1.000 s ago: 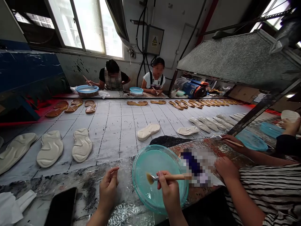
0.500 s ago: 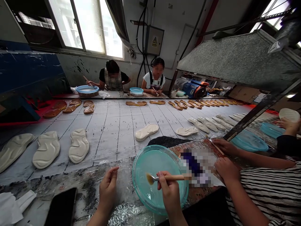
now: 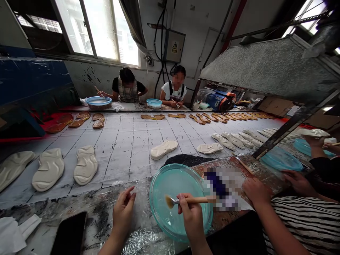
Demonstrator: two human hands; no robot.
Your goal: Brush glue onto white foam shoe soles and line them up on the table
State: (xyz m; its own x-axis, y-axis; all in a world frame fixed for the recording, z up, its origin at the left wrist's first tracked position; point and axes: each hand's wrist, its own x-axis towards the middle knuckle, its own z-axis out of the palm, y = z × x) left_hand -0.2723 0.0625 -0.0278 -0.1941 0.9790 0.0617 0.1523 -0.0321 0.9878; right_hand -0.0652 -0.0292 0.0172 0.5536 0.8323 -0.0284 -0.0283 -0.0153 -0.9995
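A wooden-handled brush (image 3: 196, 200) lies in the grip of my right hand (image 3: 191, 216), closed around it near the metal collar. Its pale bristles point left over a turquoise bowl (image 3: 153, 209) of milky liquid. Left of the bowl, my left hand (image 3: 122, 211) is empty, with thumb and fingers slightly apart, above the plastic-covered table edge. White moulded shoe soles lie on the pale conveyor belt beyond: one sole (image 3: 164, 149) past the bowl, another sole (image 3: 85, 165) further left.
A black phone (image 3: 68, 233) and crumpled white paper (image 3: 12, 232) lie at lower left. Brown soles (image 3: 152, 117) line the belt's far side, where two people sit. At right, a co-worker's hand (image 3: 256, 191) rests near another brush (image 3: 244, 166); a metal post (image 3: 281, 131) slants down.
The soles have shifted slightly left with the belt. The co-worker's farther hand has left its brush and drawn back right. My left fingers have parted a little; my right hand stays put.
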